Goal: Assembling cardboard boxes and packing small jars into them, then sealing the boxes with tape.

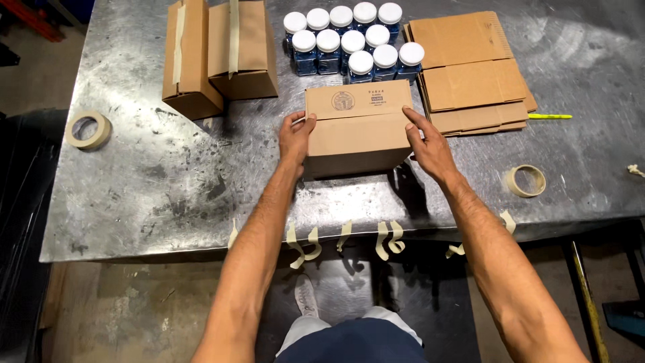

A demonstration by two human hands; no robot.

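Both forearms reach forward, left hand [295, 138] and right hand [424, 144] flanking cardboard box [356, 134].

Matt cardboard box [357, 134] on a scuffed, dull-shiny metal table [168, 181].

Left hand [295, 138] and right hand [424, 144] clasp a cardboard box [357, 131] on the metal table [168, 181].

Brown box [358, 138] at centre, with a dark round stamp and print. Dark blue jars [351, 42], white lids, top centre; cream tape rolls [89, 130] at left and right edges. Scuffed grey table [168, 181]; yellow marker [549, 116], right.
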